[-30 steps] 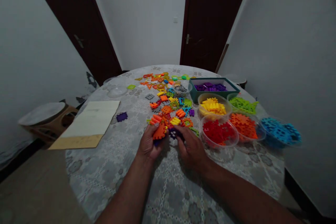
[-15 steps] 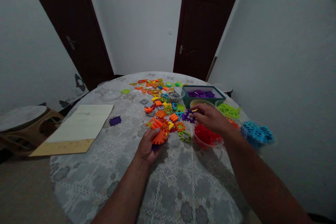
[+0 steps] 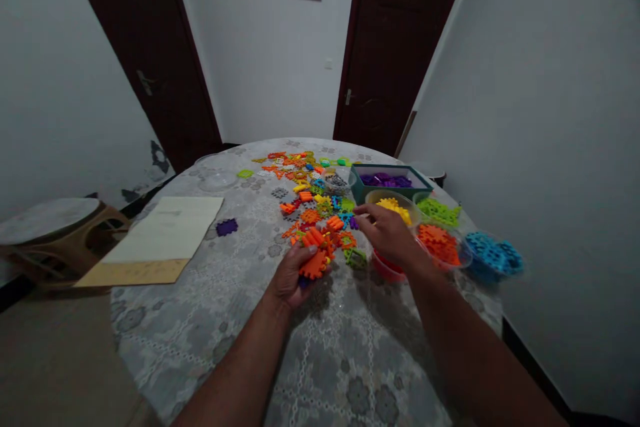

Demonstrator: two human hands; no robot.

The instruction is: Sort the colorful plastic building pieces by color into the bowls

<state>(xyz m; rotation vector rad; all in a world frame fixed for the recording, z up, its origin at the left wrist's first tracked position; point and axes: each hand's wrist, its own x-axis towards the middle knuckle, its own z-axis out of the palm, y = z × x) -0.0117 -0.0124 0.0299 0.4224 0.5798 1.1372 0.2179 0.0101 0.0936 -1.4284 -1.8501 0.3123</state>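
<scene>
Orange toothed plastic pieces [image 3: 313, 263], at least two, sit clenched in my left hand [image 3: 291, 275]; my right hand [image 3: 387, 232] curls near six clear plastic bowls [image 3: 484, 273], its grip unclear; one patterned table [image 3: 320, 353] lies beneath.

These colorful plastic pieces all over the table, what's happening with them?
A person's left hand holds a few orange pieces. The right hand is over the tubs beside the pile, near the yellow pieces; whether it grips anything is unclear. Mixed colors lie loose mid-table, while green, orange and blue ones sit sorted in tubs.
</scene>
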